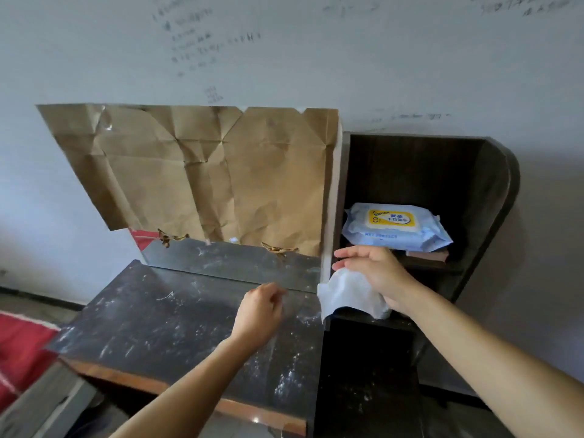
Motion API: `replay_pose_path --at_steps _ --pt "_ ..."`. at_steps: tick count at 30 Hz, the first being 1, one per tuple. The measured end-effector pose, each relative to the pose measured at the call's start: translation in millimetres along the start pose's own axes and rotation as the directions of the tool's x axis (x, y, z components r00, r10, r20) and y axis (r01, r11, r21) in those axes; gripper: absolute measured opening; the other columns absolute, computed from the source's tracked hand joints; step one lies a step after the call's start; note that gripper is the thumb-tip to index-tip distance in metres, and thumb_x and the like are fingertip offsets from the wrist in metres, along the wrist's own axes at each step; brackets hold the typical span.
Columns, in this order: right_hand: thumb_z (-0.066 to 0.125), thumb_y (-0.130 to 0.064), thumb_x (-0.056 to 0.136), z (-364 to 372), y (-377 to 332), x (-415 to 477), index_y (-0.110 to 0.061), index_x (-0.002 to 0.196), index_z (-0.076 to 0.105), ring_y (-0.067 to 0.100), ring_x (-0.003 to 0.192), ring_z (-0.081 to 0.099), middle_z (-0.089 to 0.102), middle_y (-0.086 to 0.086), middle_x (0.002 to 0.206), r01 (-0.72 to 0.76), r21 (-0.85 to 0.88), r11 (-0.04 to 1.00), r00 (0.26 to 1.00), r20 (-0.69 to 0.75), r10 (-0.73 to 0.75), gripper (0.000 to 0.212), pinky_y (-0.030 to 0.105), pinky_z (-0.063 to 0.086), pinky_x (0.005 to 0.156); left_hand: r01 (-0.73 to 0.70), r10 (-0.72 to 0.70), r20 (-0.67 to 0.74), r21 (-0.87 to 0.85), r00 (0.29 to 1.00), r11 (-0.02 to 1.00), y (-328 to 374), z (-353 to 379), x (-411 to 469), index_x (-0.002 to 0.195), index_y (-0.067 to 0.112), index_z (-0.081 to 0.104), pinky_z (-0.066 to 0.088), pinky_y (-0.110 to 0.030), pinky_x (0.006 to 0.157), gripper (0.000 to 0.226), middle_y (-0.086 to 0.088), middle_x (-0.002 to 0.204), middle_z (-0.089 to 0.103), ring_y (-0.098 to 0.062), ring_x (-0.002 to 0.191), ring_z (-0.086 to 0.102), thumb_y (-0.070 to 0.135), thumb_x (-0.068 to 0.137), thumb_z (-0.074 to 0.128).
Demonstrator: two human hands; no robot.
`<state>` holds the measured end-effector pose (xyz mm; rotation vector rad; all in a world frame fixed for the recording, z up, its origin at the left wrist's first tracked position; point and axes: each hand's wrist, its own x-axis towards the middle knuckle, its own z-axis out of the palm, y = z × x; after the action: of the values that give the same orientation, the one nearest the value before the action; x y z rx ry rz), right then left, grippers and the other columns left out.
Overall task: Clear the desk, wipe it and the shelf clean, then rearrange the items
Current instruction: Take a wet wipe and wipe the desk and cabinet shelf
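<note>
The dark desk top [151, 327] is bare and speckled with white dust. My right hand [376, 273] holds a white wet wipe [350, 295] at the front edge of the dark shelf unit [493, 197] on the right. A blue pack of wet wipes [395, 227] with a yellow label lies on the shelf just above that hand. My left hand [259, 314] hovers over the desk's right part with its fingers curled and nothing visible in them.
A mirror [227, 260] stands at the back of the desk, mostly covered by creased brown paper [202, 172]. A pink flat item [429, 256] lies under the wipes pack. Red fabric [19, 346] lies low at the left. A scribbled white wall rises behind.
</note>
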<state>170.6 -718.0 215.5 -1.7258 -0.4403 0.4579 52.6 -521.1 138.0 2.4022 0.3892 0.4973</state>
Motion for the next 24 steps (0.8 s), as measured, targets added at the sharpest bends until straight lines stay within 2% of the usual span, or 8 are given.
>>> replay_pose_path --at_steps 4,6,9,11,14,19,21,24 --pt "0.051 0.008 0.088 89.0 9.1 -5.5 -0.003 0.109 0.064 0.024 0.095 0.067 0.071 0.014 0.105 -0.276 0.278 0.920 0.948 0.237 0.213 0.027 0.031 0.054 0.078 0.164 -0.163 0.028 -0.013 0.986 0.986 -68.4 -56.8 -60.8 0.082 0.016 0.073 0.049 -0.023 0.066 0.005 0.006 0.074 0.070 -0.010 0.069 0.065 0.016 0.079 0.068" --pt "0.050 0.010 0.088 137.9 12.9 -8.2 -0.002 0.109 0.062 0.025 0.096 0.066 0.069 0.015 0.107 -0.339 0.306 0.890 0.918 0.316 0.241 0.028 0.034 0.053 0.081 0.318 -0.306 0.094 -0.157 0.947 0.935 -91.3 -88.8 -87.5 0.081 0.013 0.074 0.051 -0.028 0.067 0.014 0.005 0.073 0.070 -0.009 0.068 0.064 0.026 0.083 0.070" --pt "0.049 0.012 0.087 206.0 18.3 -11.0 -0.004 0.107 0.062 0.026 0.098 0.064 0.067 0.015 0.109 -0.371 0.275 0.887 0.877 0.419 0.237 0.028 0.036 0.053 0.082 0.617 -0.548 0.310 -0.548 0.777 0.565 -115.7 -127.8 -114.7 0.080 0.007 0.069 0.046 -0.029 0.060 0.036 -0.006 0.074 0.066 -0.019 0.069 0.060 0.040 0.091 0.059" --pt "0.051 0.011 0.086 246.2 19.6 -11.8 -0.007 0.107 0.063 0.029 0.103 0.063 0.068 0.013 0.110 -0.359 0.197 0.913 0.851 0.471 0.233 0.030 0.041 0.053 0.086 0.668 -0.588 0.384 -0.627 0.712 0.400 -133.9 -147.0 -129.0 0.083 0.007 0.069 0.049 -0.028 0.061 0.029 -0.012 0.079 0.067 -0.023 0.073 0.063 0.032 0.092 0.059" --pt "0.057 0.013 0.081 295.8 22.5 -7.6 -0.010 0.115 0.060 0.032 0.103 0.063 0.067 0.014 0.111 -0.331 0.061 0.942 0.799 0.549 0.245 0.041 0.044 0.054 0.084 0.620 -0.656 0.280 -0.693 0.701 0.367 -163.8 -168.9 -141.4 0.077 0.004 0.070 0.051 -0.032 0.066 0.009 -0.018 0.081 0.067 -0.024 0.072 0.061 0.004 0.083 0.064" --pt "0.063 0.013 0.074 362.7 33.4 9.6 -0.011 0.126 0.053 0.025 0.081 0.064 0.064 0.021 0.104 -0.324 -0.191 0.927 0.597 0.719 0.357 0.058 0.027 0.045 0.054 0.505 -0.724 0.097 -0.780 0.682 0.371 -213.3 -217.3 -135.5 0.080 -0.001 0.065 0.053 -0.044 0.083 0.006 -0.017 0.076 0.068 -0.030 0.074 0.065 0.002 0.085 0.064" --pt "0.066 0.010 0.074 386.6 37.4 21.8 -0.007 0.121 0.060 0.035 0.093 0.061 0.066 0.023 0.110 -0.312 -0.231 0.921 0.514 0.774 0.369 0.050 0.032 0.043 0.061 0.481 -0.722 0.065 -0.786 0.689 0.389 -235.0 -234.0 -127.0 0.080 0.001 0.064 0.056 -0.043 0.079 0.007 -0.016 0.075 0.067 -0.029 0.071 0.064 -0.001 0.086 0.062" --pt "0.073 0.000 0.073 423.6 36.8 50.7 -0.005 0.110 0.067 0.034 0.095 0.059 0.067 0.019 0.107 -0.293 -0.250 0.923 0.415 0.836 0.358 0.038 0.030 0.045 0.066 0.480 -0.712 0.029 -0.758 0.701 0.441 -265.6 -253.8 -106.6 0.082 0.002 0.063 0.051 -0.026 0.053 0.009 -0.008 0.068 0.062 -0.017 0.058 0.059 0.000 0.089 0.058"
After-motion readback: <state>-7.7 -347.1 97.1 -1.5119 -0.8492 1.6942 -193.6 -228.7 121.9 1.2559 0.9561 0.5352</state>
